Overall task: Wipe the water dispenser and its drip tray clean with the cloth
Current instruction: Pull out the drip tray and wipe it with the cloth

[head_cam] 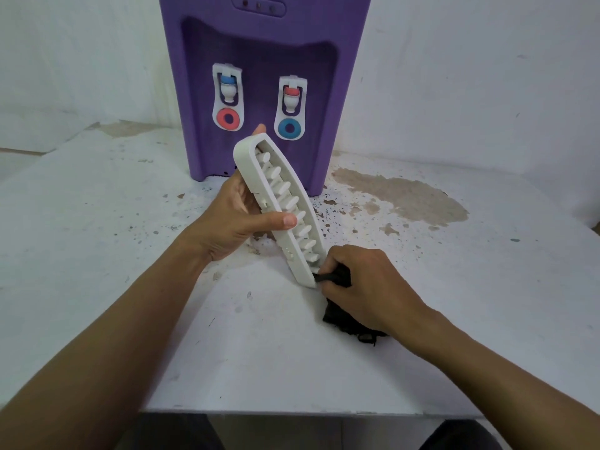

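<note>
Wiping the drip tray.
Gripping tray in left hand, pressing cloth bunched in right hand against its near end.

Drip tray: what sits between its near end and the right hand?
The black cloth, gripped by the right hand, touching the near end of the drip tray; head view.

Wall: plain white, faint scuffs, spans 9 through 12 to 3 o'clock. Table: white-painted top, speckled with small chips. Large brown bare patch between 2 and 3 o'clock, paint worn off. Smaller worn patch at 10 o'clock, close to the wall. Front edge of the table at 6 o'clock. Light soft, even.
</note>
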